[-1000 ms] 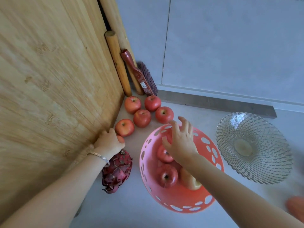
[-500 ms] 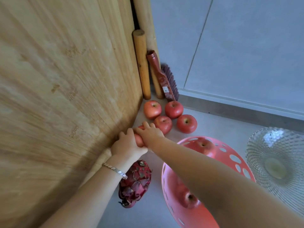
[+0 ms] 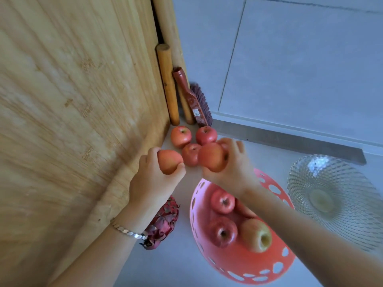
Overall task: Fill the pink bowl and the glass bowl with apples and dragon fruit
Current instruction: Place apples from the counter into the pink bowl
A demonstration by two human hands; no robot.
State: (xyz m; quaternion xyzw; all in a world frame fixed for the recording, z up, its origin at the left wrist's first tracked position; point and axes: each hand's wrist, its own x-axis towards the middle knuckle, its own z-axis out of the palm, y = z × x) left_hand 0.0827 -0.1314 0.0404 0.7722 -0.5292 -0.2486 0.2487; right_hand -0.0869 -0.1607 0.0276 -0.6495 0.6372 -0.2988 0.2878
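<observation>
Holding 1 apple each, head view: left hand closed round an apple, right hand wrapped on another, both lifted off the counter. Step: loading apples. Next, I'd judge: carry right's apple to 5 o'clock, lower into pink bowl w/ approx. 4 red-yellow apples inside. Glass bowl at 3 o'clock, empty. Dragon fruit under left wrist, dark red, scaly.
</observation>
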